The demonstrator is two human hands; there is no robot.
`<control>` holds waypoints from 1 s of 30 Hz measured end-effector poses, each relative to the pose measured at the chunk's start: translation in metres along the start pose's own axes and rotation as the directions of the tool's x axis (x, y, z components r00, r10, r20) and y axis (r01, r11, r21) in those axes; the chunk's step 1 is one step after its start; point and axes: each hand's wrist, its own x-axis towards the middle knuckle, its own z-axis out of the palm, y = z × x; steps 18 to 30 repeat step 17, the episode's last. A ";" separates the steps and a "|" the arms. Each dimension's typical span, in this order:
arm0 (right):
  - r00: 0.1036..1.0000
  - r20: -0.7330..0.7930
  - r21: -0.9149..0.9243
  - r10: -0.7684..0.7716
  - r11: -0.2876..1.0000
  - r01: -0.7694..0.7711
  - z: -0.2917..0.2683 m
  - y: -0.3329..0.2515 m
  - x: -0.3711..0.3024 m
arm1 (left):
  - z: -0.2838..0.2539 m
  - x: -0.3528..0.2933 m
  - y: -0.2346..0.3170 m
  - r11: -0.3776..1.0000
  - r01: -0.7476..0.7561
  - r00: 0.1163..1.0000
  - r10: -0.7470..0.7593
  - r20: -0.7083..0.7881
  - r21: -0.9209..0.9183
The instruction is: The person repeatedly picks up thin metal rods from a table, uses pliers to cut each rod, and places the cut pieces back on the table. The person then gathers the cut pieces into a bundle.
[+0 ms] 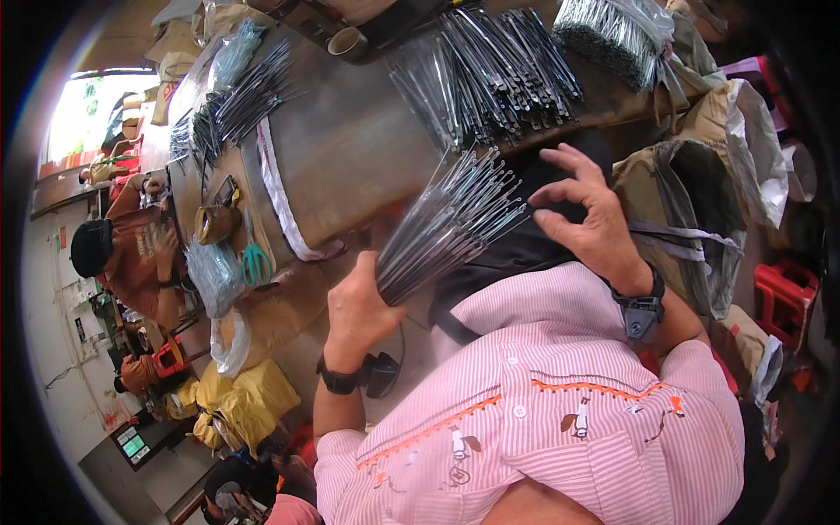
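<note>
My left hand [356,306] is closed round the lower end of a bundle of thin metal rods [446,232]. The rods fan out up and to the right, and small loops show at their far ends. At the bundle's right edge is my right hand [582,210], its thumb and forefinger pinched at the tip of one rod while the other fingers stretch out. Just beyond the bundle, a large pile of dark metal rods [503,70] lies on the brown table [341,131].
A tied bunch of silvery rods [608,39] lies at the far right, and more dark rods [254,92] at the far left. Teal-handled scissors [254,262] and a white strap [280,192] lie leftward. Open sacks [691,210] and a red stool [785,297] stand right. A co-worker [131,245] sits left.
</note>
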 end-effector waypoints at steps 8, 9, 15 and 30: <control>0.983 0.183 0.097 -0.034 0.995 0.016 0.014 0.006 0.009 | 0.000 -0.003 0.000 0.999 -0.035 0.999 0.035 -0.011 0.039; 0.979 0.203 0.114 -0.029 0.993 0.006 0.016 0.006 0.008 | -0.001 -0.003 0.000 0.999 -0.034 0.999 0.034 -0.011 0.037; 0.978 0.207 0.185 -0.025 0.983 -0.014 0.020 0.007 0.010 | 0.002 -0.003 -0.001 1.000 -0.019 1.000 0.019 0.000 -0.001; 0.980 0.198 0.198 -0.021 0.980 -0.019 0.020 0.006 0.011 | 0.001 -0.003 -0.001 1.000 -0.016 1.000 0.016 0.007 -0.011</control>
